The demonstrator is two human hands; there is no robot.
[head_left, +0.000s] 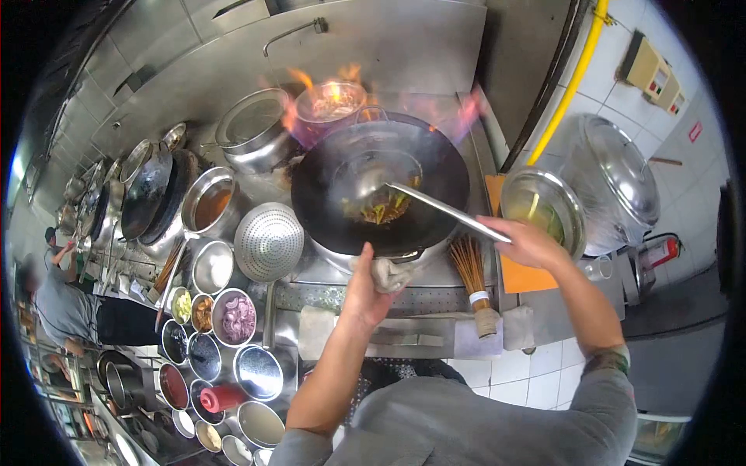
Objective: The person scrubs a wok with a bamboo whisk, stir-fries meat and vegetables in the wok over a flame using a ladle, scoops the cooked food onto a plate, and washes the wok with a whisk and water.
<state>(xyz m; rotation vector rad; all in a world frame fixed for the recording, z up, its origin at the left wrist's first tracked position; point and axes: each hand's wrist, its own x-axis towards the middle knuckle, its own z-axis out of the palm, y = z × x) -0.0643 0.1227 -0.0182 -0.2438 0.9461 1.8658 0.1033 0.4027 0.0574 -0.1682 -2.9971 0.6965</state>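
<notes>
A large black wok (318, 198) sits on the burner in front of me, with flames rising behind it. My right hand (532, 247) is closed around the end of a long-handled metal ladle (447, 208). The ladle's bowl is down in the wok, over some green and brown food (378, 210). At the wok's near rim, my left hand (367, 291) grips a folded pale cloth (391, 275); the fingers are partly hidden behind it. A bamboo wok brush (469, 272) lies to the right of the cloth, apart from both hands.
Left of the wok rests a perforated strainer (269, 242), beside a pot of brown liquid (208, 203). Several ingredient bowls, one with sliced onion (235, 317), stand lower left. To the right are a metal bowl (571, 203) and a lidded pot (622, 167). Another person (66, 303) stands far left.
</notes>
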